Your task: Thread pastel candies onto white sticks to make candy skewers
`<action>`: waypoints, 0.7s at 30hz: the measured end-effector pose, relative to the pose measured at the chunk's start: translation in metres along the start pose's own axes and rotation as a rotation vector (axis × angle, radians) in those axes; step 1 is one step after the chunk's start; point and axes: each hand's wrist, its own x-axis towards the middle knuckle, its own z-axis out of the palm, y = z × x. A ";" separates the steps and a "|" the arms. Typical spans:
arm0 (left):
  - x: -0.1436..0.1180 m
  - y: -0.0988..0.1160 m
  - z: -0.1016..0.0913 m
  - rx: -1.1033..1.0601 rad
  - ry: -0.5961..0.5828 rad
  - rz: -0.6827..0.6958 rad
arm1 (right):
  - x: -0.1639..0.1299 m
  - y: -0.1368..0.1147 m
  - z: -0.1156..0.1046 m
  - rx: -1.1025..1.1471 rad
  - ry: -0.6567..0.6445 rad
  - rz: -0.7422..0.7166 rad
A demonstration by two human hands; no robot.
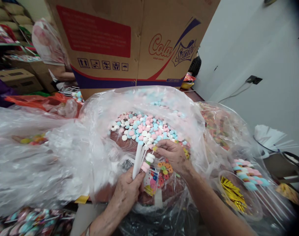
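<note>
My left hand (128,186) is closed around a bundle of white sticks (137,159). A candy skewer (148,162) stands out of the same hand, with pink, white and green pieces threaded on it. At the tip of this skewer, my right hand (174,156) pinches a small yellow candy (154,148). Whether the stick runs through that candy I cannot tell. Just beyond both hands lies a heap of pink, blue and white button-shaped candies (144,127) in a clear plastic bag. Ring-shaped gummies (165,169) and a colourful printed packet (151,181) lie below my right hand.
A large cardboard box (137,46) stands behind the candies. Clear plastic bags (41,157) cover the left side. At right are a tub of gold twist ties (234,195), finished candy skewers (249,173) and a bunch of white sticks (269,136). Another person's arm (63,73) shows behind, left.
</note>
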 end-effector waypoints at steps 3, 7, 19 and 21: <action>-0.002 0.003 0.000 0.052 -0.016 0.019 | -0.006 0.006 0.002 -0.157 0.033 -0.102; -0.004 0.005 -0.002 0.062 -0.012 0.008 | -0.013 0.011 0.004 -0.387 0.094 -0.217; -0.001 -0.004 0.000 -0.017 -0.041 -0.001 | -0.010 0.008 0.001 -0.492 0.010 -0.289; -0.001 -0.003 -0.001 -0.017 -0.036 -0.009 | -0.013 0.004 0.002 -0.587 -0.044 -0.387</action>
